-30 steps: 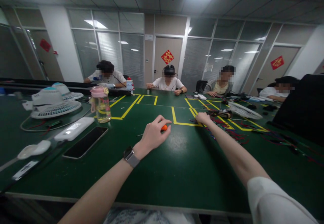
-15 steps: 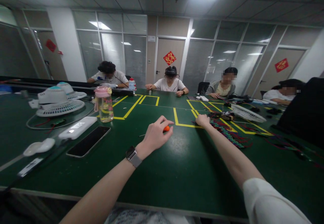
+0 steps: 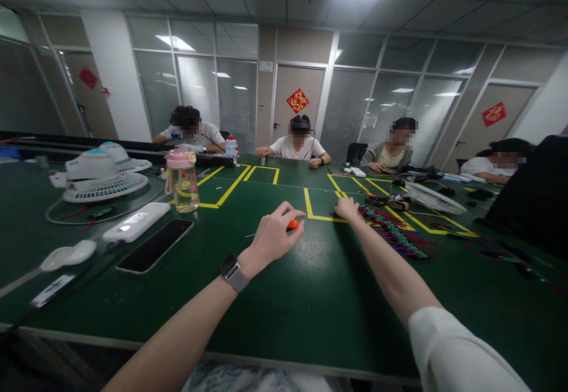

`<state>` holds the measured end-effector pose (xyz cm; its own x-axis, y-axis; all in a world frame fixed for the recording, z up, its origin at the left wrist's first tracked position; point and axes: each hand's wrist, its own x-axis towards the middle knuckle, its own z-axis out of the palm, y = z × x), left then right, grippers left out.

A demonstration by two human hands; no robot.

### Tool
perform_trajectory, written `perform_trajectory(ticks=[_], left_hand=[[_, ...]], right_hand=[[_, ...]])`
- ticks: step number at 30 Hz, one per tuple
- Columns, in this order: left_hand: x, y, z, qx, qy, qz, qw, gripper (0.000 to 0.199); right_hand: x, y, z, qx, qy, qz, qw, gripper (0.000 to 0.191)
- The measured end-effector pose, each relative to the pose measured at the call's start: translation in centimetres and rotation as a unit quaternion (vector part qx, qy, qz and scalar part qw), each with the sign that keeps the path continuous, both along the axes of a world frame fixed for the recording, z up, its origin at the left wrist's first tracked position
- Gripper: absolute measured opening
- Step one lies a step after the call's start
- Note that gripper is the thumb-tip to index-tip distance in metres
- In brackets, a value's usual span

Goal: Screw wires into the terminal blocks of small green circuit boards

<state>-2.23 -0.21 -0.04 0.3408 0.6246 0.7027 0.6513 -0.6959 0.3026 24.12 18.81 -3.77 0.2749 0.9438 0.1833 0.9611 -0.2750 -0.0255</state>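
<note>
My left hand (image 3: 276, 233) is curled around an orange-handled screwdriver (image 3: 293, 224) above the green table, its thumb and fingertips slightly apart. The tool's thin shaft pokes out on the other side, left of the wrist. My right hand (image 3: 347, 207) reaches farther out, fingers closed and pointing down at the left end of a long row of small green circuit boards (image 3: 390, 232) with red and dark wires. Small dark bits show just beyond its fingertips. What the fingers hold is hidden.
A black phone (image 3: 155, 247), a white power bank (image 3: 136, 222), a pink-lidded bottle (image 3: 184, 185) and white fan parts (image 3: 104, 176) stand on the left. Yellow tape (image 3: 323, 219) marks the table (image 3: 310, 303). A dark monitor (image 3: 532, 191) is at right. Several people sit opposite.
My right hand has moved a little to the left, and more of the circuit board row shows beside it. My left hand with the screwdriver has barely shifted.
</note>
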Motion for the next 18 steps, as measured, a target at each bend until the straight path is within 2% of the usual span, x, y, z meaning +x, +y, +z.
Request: perform_trajectory(ticks=[3, 5, 8, 11, 13, 16, 17, 18], left_hand=[[0.0, -0.1, 0.0, -0.002, 0.008, 0.007, 1.000, 0.026], [0.1, -0.3, 0.1, -0.004, 0.011, 0.013, 1.000, 0.026], [0.0, -0.5, 0.4, -0.015, 0.009, 0.021, 1.000, 0.029], [-0.1, -0.4, 0.7, -0.027, -0.011, 0.016, 0.999, 0.033], [-0.2, -0.1, 0.8, -0.029, -0.042, 0.008, 0.999, 0.036], [-0.5, 0.4, 1.0, -0.010, -0.103, 0.010, 0.995, 0.036], [-0.7, 0.5, 1.2, -0.002, -0.121, 0.012, 0.993, 0.035], [-0.8, 0.6, 1.3, 0.001, -0.136, 0.010, 0.991, 0.034]], right_hand=[[-1.6, -0.3, 0.1, 0.017, 0.012, 0.001, 1.000, 0.029], [-3.0, -0.6, 0.2, 0.027, 0.016, 0.029, 0.999, 0.033], [-5.6, -1.3, 0.1, 0.038, 0.025, 0.111, 0.993, 0.029], [-8.1, -2.8, -0.2, 0.044, 0.037, 0.217, 0.974, 0.028], [-9.2, -4.7, -0.5, 0.038, 0.051, 0.289, 0.955, 0.029], [-9.9, -9.1, -1.1, 0.025, 0.074, 0.383, 0.921, 0.029], [-9.9, -10.9, -1.3, 0.019, 0.087, 0.423, 0.902, 0.028], [-9.7, -12.8, -1.6, 0.025, 0.128, 0.493, 0.860, 0.029]])
